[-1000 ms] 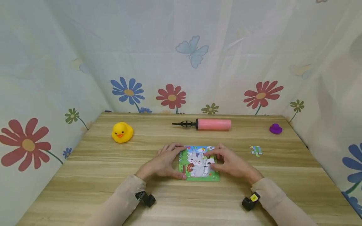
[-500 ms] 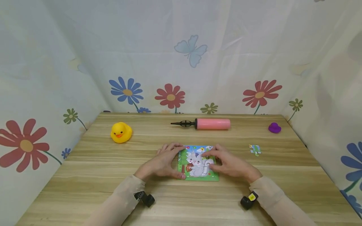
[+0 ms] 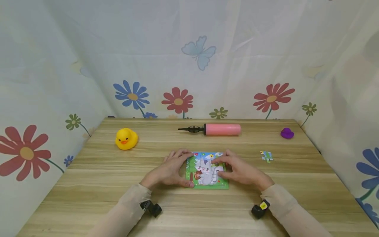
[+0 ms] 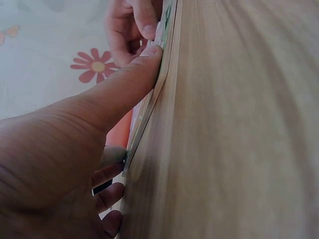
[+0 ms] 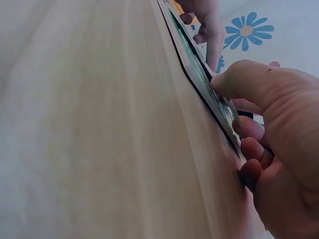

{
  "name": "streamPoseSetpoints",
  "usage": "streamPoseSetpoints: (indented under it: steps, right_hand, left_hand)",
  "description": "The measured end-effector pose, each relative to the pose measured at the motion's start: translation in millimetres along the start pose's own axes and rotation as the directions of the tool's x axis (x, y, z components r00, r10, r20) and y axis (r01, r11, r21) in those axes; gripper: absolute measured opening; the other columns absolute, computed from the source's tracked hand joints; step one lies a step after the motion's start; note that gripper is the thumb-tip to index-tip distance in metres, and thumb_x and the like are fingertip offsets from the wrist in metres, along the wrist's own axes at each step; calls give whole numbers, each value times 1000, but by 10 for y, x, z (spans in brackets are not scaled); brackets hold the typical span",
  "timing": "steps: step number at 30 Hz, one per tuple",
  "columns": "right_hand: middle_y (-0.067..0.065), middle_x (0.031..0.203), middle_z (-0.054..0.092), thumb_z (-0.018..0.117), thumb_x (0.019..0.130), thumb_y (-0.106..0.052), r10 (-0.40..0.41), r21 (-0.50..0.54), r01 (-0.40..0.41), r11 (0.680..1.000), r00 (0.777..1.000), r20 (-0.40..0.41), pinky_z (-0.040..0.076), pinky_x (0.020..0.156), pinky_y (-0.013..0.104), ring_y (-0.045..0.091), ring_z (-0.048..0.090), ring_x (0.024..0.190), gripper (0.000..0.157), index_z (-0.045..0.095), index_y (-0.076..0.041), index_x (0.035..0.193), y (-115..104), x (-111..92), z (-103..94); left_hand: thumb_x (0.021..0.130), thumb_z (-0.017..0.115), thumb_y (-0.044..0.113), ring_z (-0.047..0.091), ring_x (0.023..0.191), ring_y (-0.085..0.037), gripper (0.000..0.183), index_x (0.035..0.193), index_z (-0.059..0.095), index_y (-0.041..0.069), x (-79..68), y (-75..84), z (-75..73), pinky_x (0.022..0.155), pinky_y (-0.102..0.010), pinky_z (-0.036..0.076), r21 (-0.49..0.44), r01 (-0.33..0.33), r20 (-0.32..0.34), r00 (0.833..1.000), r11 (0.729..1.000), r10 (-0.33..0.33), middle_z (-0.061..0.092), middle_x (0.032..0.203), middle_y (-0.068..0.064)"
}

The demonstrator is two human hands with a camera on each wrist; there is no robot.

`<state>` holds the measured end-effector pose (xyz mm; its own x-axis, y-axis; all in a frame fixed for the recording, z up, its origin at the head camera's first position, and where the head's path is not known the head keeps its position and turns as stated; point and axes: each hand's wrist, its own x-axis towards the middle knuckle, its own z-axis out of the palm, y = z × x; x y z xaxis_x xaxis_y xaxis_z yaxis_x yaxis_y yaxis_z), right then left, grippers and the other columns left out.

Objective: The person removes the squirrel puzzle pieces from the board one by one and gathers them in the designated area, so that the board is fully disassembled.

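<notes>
A jigsaw puzzle in a flat tray (image 3: 204, 186), with a grey-white cat-like animal in its picture, lies on the table. My left hand (image 3: 170, 168) holds the puzzle's left side, its thumb on the near corner and its fingers at the far corner. In the left wrist view that thumb (image 4: 129, 79) lies along the edge. My right hand (image 3: 242, 168) pinches a puzzle piece (image 3: 218, 169) between thumb and index finger over the puzzle's right part, by the animal's tail. Its other fingers (image 5: 254, 149) rest along the tray's edge. The fingers partly hide this piece.
Another puzzle piece (image 3: 267, 156) lies on the table to the right. Behind the puzzle is a pink hand pump (image 3: 222, 129) with a black nozzle. A yellow rubber duck (image 3: 126, 138) stands at the back left, a small purple duck (image 3: 287, 133) at the back right.
Both hands stay nearly in place on the puzzle. The dark gap around the tail beside the right fingers looks smaller than a second ago. The whole head view has shifted slightly.
</notes>
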<state>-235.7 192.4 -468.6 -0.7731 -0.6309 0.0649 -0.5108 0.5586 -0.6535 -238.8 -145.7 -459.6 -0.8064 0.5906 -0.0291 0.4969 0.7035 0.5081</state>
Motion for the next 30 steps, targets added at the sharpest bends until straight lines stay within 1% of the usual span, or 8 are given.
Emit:
streamPoseSetpoints:
  steps: [7, 13, 20, 23, 30]
  right_hand:
    - [2, 122, 54, 80, 106, -31, -10, 8, 10, 1000, 1000, -12, 48, 91, 35, 21, 52, 109, 43, 67, -26, 147, -4, 3, 3]
    - [2, 125, 54, 77, 108, -28, -20, -2, 20, 1000, 1000, 8, 47, 90, 33, 20, 51, 108, 39, 71, -30, 146, -21, -8, 6]
    - [3, 131, 54, 72, 110, -22, -34, -28, 35, 999, 999, 25, 48, 93, 35, 20, 51, 110, 40, 70, -29, 149, -55, 6, 24]
    - [3, 133, 54, 71, 110, -21, -26, -30, 27, 999, 999, 26, 48, 96, 37, 20, 51, 114, 40, 69, -29, 149, -67, 15, 33]
    - [2, 137, 54, 73, 110, -28, 13, -8, -13, 1000, 1000, 19, 50, 106, 44, 20, 52, 122, 45, 65, -23, 154, -48, 7, 28]
  left_hand:
    - [78, 98, 62, 37, 152, -37, 119, 172, 42, 14, 13, -3, 1, 120, -66, 36, 8, -13, 0, 1000, 1000, 13, 37, 174, -9]
    - [78, 98, 63, 37, 151, -36, 120, 171, 42, 13, 12, -4, 0, 119, -65, 37, 14, -10, -1, 1000, 1000, 10, 37, 174, -9]
    - [77, 99, 62, 37, 152, -37, 120, 171, 42, 13, 1, -3, -3, 120, -66, 36, 8, -2, -1, 1000, 1000, 2, 37, 174, -9]
    - [78, 99, 61, 37, 152, -37, 119, 171, 42, 13, 1, -7, -1, 119, -66, 36, 8, -1, -2, 1000, 1000, 1, 37, 174, -9]
    - [79, 98, 62, 37, 152, -36, 119, 172, 42, 14, 4, 1, -6, 120, -66, 36, 10, -1, 3, 1000, 1000, 1, 36, 175, -9]
